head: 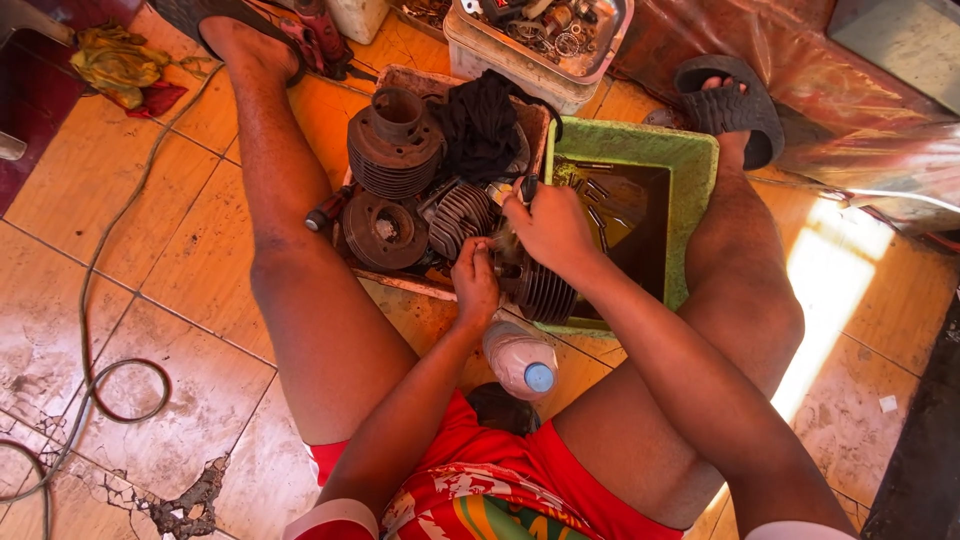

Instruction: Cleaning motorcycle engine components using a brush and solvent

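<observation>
Greasy finned cylinder [545, 290] sits gripped by the left hand [476, 285] over the green tub [700, 165] while the right hand [550, 228] clasps a brush [527, 190], cleaning seemingly unfinished.

Floor: glossy orange-brown ceramic tiles [190, 250] with pale grout lines, dusty and scuffed.
Damage: cracked, broken tile patch [185, 505] at lower left, dark at the gaps.
Cable: thin grey cord [95, 290] looping across the left tiles.
Rags: crumpled yellow and red cloths [120, 65] at upper left.
Covering: shiny reddish-brown plastic sheet [800, 70] at upper right.
Light: bright sunlit strip [825, 290] falling on the right-hand tiles; the rest is evenly lit.
Edge: dark surface [930, 440] along the lower right border.
</observation>
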